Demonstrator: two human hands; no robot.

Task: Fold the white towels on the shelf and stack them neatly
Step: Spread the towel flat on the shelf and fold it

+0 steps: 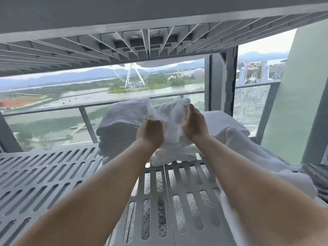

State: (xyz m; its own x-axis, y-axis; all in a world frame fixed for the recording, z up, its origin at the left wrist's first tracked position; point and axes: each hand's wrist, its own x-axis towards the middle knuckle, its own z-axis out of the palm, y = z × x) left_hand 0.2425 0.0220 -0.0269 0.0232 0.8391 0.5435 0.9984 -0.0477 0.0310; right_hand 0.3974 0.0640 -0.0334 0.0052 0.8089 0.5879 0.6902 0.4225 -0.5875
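- Terry cloth, white and nubbly, made up the towel (170, 119) we held at the middle of the shelf (53, 174); it was crumpled, its lower edge resting on the metal.
- We noted the shelf as grey metal, flat, pierced with rows of rounded slots; a second shelf (124, 41) of the same make ran overhead, seen from below.
- We found a stack of folded towels (122, 125) just left of the held towel and touching it, rounded fold edges facing us.
- We recorded loose white cloth (248, 144) heaped on the right, smoother in look, running under our right forearm to the frame's lower edge.
- Our left hand (150, 133) was curled into a fist, gripping a bunch of the towel, knuckles towards us.
- Our right hand (194, 123) stood edge-up against the towel, fingers bent, thumb and fingertips pinching its upper fold.
- We could not see the fingertips of either hand clearly; cloth covered them.
- Through the slots a textured white fabric showed below, too broken up to identify.
- A dark patterned object (317, 180) at far right was cut off.
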